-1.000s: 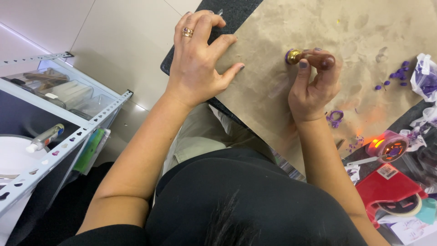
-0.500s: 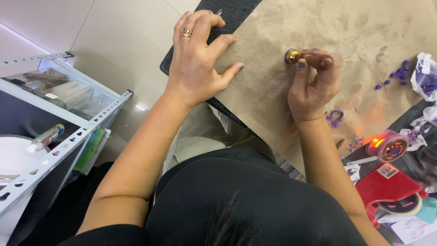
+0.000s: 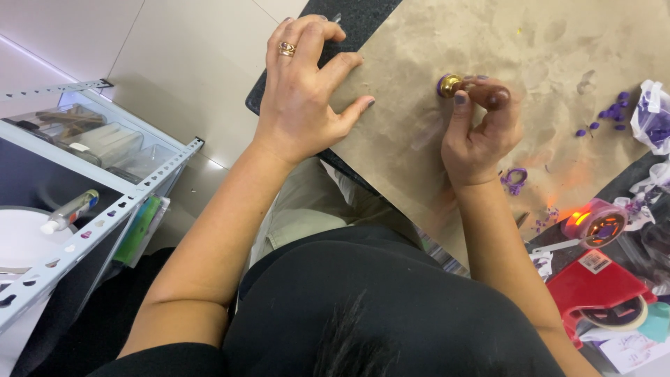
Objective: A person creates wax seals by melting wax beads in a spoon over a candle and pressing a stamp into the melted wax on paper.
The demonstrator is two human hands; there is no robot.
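Note:
My right hand [image 3: 478, 136] grips a wax seal stamp [image 3: 466, 86] with a dark wooden handle and a brass head, lying tilted with the head pointing left on a brown paper sheet [image 3: 488, 42]. A bit of purple wax shows at the brass head. My left hand [image 3: 303, 91], with rings on one finger, presses flat with spread fingers on the sheet's left edge, over the dark mat [image 3: 356, 17] underneath.
Purple wax bits [image 3: 607, 115] and a purple ring-shaped scrap [image 3: 515, 179] lie on the paper at right. A small glowing warmer [image 3: 597, 223], a red tape dispenser [image 3: 600, 286] and crumpled wrappers [image 3: 652, 115] sit at the right. A metal shelf rack [image 3: 84, 230] stands at left.
Both hands have stayed almost still; the stamp remains in my right hand at the same spot on the paper.

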